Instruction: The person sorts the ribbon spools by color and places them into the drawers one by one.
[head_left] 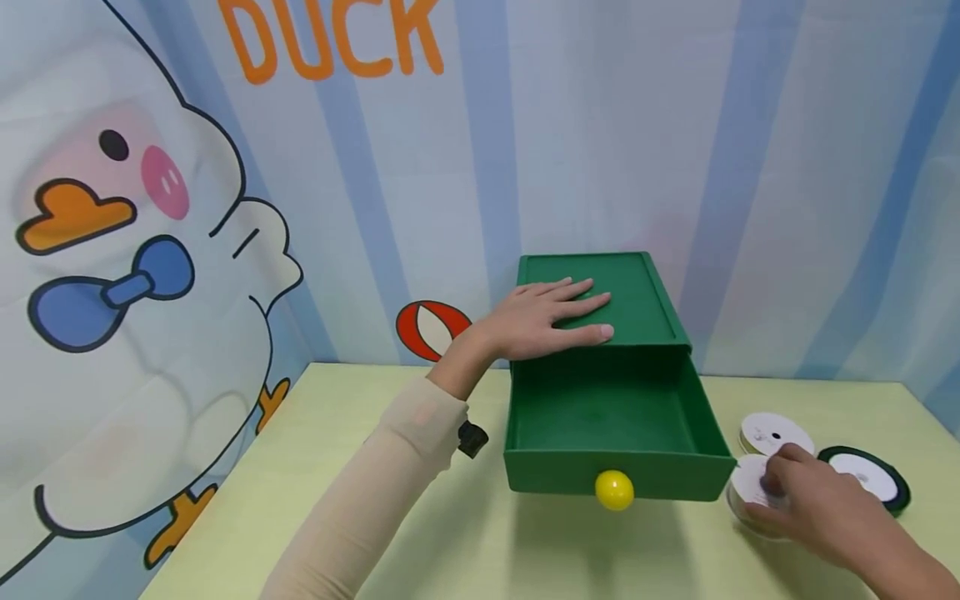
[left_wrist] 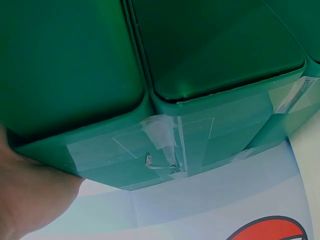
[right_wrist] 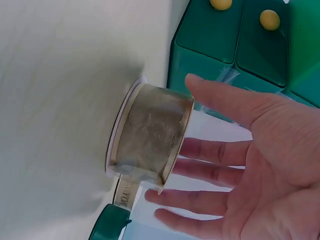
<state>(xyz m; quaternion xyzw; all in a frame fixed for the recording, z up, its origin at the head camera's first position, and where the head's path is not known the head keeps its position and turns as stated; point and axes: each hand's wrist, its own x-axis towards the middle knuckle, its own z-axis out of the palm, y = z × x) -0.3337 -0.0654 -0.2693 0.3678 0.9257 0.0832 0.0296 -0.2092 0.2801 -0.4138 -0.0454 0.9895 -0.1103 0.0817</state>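
Observation:
My left hand (head_left: 551, 321) lies flat with spread fingers on top of the green drawer box (head_left: 637, 292). Below it, the top drawer (head_left: 615, 475) is pulled out, showing a bare inside and a round yellow knob (head_left: 614, 490). To the right, my right hand (head_left: 825, 504) is at a ribbon spool (head_left: 748, 483) with a white face. The right wrist view shows that spool's shiny beige ribbon (right_wrist: 150, 127). There the thumb (right_wrist: 225, 97) is near its upper rim, and the nearly straight fingers (right_wrist: 205, 175) extend along its far side.
A second white-faced spool (head_left: 776, 432) and a dark green ribbon spool (head_left: 866, 477) lie on the pale yellow table (head_left: 405, 533) by the right hand. Behind hangs a striped blue cloth (head_left: 600, 125) with a printed duck. Clear tape (left_wrist: 165, 135) joins the green box sections.

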